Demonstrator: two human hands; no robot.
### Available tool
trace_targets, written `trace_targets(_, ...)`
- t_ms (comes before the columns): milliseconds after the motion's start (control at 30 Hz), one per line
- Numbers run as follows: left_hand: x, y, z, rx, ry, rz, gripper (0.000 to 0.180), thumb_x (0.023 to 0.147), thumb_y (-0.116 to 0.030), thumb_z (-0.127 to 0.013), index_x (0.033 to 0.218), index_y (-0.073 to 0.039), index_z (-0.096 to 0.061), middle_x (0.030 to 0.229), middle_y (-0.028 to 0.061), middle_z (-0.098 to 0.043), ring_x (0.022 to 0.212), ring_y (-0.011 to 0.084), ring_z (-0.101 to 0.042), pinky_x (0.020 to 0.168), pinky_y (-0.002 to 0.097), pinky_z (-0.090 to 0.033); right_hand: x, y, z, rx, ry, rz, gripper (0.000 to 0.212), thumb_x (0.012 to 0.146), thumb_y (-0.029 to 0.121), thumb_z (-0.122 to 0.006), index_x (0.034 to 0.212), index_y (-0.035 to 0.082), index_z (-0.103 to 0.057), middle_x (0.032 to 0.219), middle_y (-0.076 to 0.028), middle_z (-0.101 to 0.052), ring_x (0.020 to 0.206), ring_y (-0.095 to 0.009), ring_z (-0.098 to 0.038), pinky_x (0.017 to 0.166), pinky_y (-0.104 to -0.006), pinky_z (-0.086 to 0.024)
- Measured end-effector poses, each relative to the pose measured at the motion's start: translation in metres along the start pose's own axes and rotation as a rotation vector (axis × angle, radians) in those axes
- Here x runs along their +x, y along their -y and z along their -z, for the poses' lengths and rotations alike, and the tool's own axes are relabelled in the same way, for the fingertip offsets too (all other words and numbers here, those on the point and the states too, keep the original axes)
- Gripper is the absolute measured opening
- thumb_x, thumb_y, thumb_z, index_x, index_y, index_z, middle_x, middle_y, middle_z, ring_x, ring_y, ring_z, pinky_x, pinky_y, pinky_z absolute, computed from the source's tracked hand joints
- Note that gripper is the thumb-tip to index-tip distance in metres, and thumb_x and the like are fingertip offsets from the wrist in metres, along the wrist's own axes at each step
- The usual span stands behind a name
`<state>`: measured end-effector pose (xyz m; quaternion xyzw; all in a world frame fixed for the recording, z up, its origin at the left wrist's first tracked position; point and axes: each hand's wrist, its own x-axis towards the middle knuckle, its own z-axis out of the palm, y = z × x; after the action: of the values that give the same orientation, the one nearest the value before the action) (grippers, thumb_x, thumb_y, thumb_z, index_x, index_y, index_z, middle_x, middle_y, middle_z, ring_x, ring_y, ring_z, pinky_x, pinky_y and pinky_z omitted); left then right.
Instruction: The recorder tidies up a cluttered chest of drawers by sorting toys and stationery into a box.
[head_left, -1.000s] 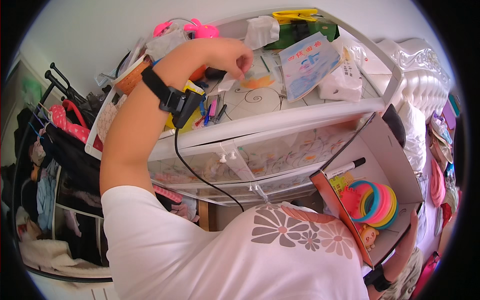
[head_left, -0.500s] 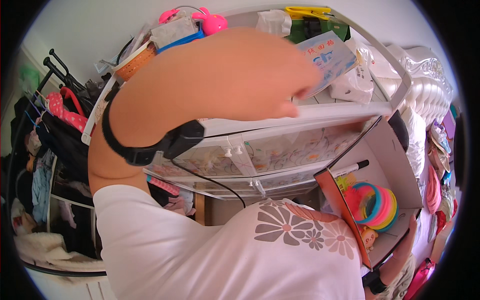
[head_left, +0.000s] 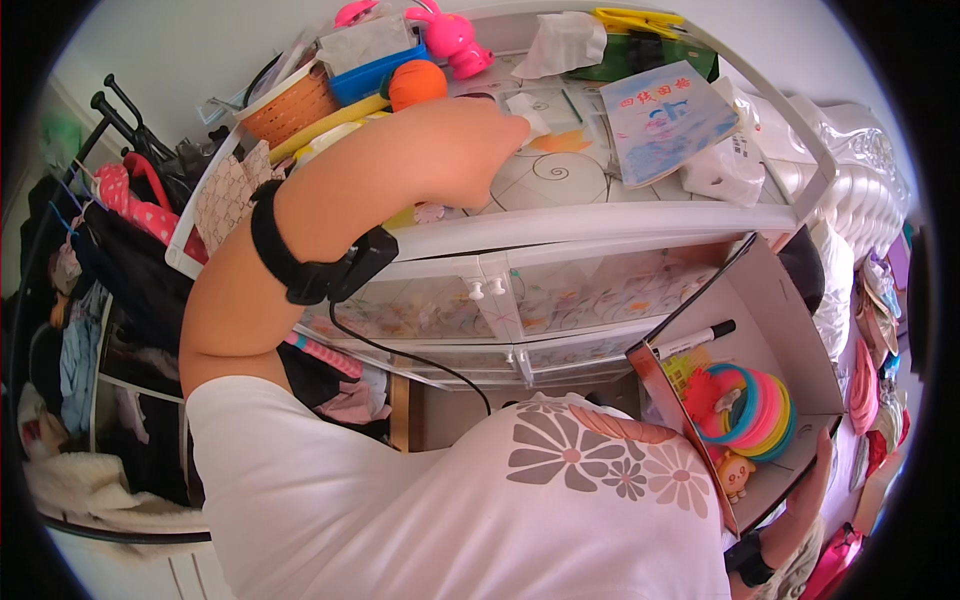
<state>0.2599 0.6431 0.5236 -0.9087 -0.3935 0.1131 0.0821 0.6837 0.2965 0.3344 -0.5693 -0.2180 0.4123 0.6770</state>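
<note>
My left hand [head_left: 475, 150] is over the white cabinet top [head_left: 660, 222], its back facing me. Its fingers are mostly hidden, so whether they hold anything cannot be made out. Close by lie an orange ball-like thing [head_left: 417, 86] and a small white piece [head_left: 527, 112]. My right hand [head_left: 822, 455] grips the outer side of an open cardboard box [head_left: 785, 285], tilted against my body. Inside the box are a rainbow coil toy [head_left: 760, 415], a marker with a black cap [head_left: 695, 340], a pink spiky thing [head_left: 703, 388] and a small orange figure [head_left: 735, 475].
A notebook with a blue and white cover [head_left: 665, 125] lies on the cabinet top beside a white plastic package [head_left: 725, 170]. At the back stand a pink rabbit figure [head_left: 455, 42], a blue bin [head_left: 375, 75] and an orange basket [head_left: 290, 108]. A rail edges the top.
My left hand has moved left, away from the notebook, uncovering the notebook, the orange ball-like thing and part of the top. My right hand still holds the box.
</note>
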Motion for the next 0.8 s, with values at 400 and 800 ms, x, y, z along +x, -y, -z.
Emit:
trace_targets(400,0.03,0.012,-0.013,-0.057,-0.061,-0.215,0.022,0.066,0.004,-0.06,0.085,-0.007,-0.057,0.089,0.0107,-0.055,0.091,0.0303,-0.055,0.074,0.0397,-0.046,-0.021,-0.011,-0.019,0.015,0.002,-0.02,0.044,0.096,0.033,-0.055,0.125,0.001,-0.052,0.116,-0.009,-0.062,0.1,-0.018,-0.062,0.087,-0.0327,-0.048)
trace_targets(800,0.03,0.027,-0.02,-0.155,-0.226,-0.333,0.013,0.065,0.0,-0.062,0.077,-0.003,-0.059,0.072,0.0103,-0.061,0.07,0.0282,-0.06,0.061,0.0394,-0.047,-0.057,-0.035,-0.032,-0.007,0.018,0.032,0.044,0.097,0.032,-0.052,0.128,0.001,-0.051,0.12,-0.009,-0.061,0.109,-0.018,-0.059,0.093,-0.0322,-0.045)
